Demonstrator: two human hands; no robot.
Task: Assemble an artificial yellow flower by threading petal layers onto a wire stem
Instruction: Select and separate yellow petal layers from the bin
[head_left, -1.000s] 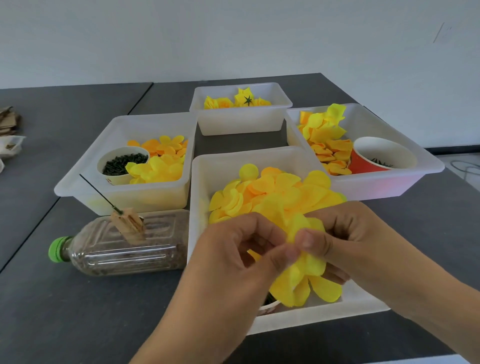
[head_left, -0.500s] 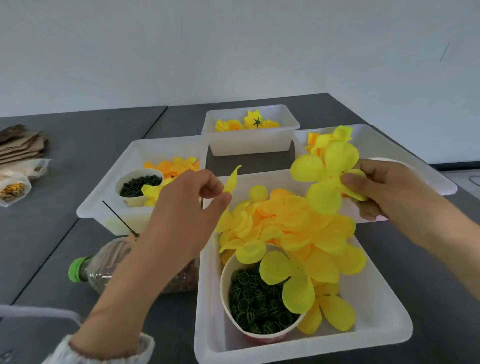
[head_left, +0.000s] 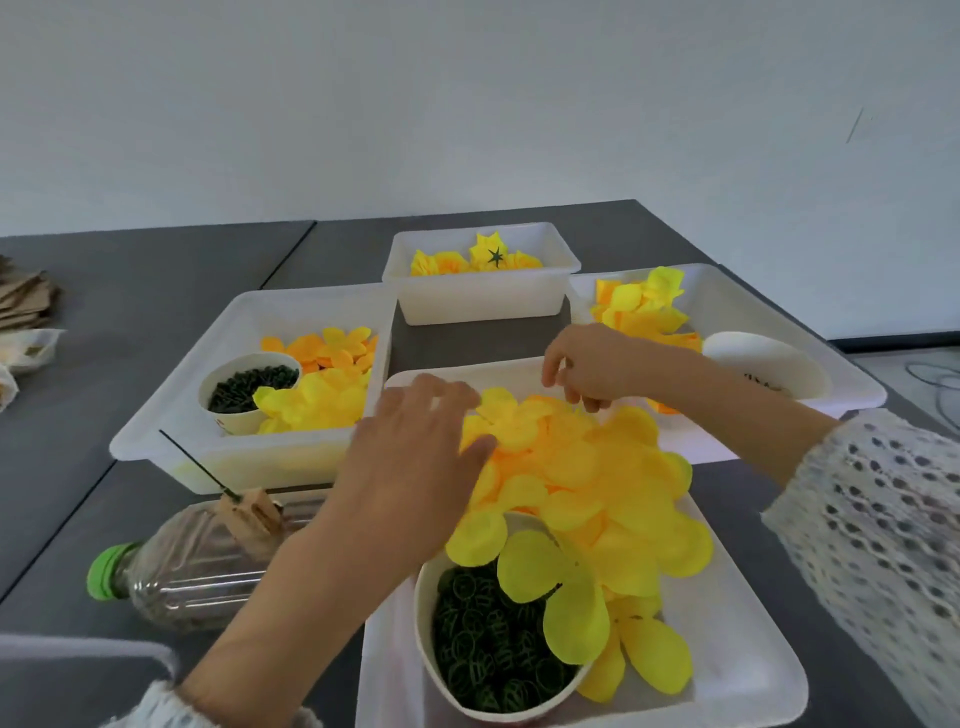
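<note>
- The trays (head_left: 291, 312) are white, faintly see-through plastic with a smooth, soft sheen.
- The petals (head_left: 597, 467) look like thin matt cloth — yellow, lightly creased.
- The bottle (head_left: 197, 571) is clear glossy plastic with a green ribbed cap.
- The tabletop (head_left: 104, 291) is dark grey and matt.
- The sleeve (head_left: 872, 519) is open white knit — holey and rough.

Four white plastic trays: one in the lower middle of the frame (head_left: 727, 675), one at centre left (head_left: 171, 415), a small one at upper centre (head_left: 483, 301) and one at the right (head_left: 769, 306). Three paper cups: lower centre (head_left: 431, 649), centre left (head_left: 234, 421) and right (head_left: 779, 358). One clear bottle (head_left: 187, 566), lower left. Two hands: left (head_left: 410, 467) and right (head_left: 597, 364). The loose yellow petal pieces are too heaped to count.
</note>
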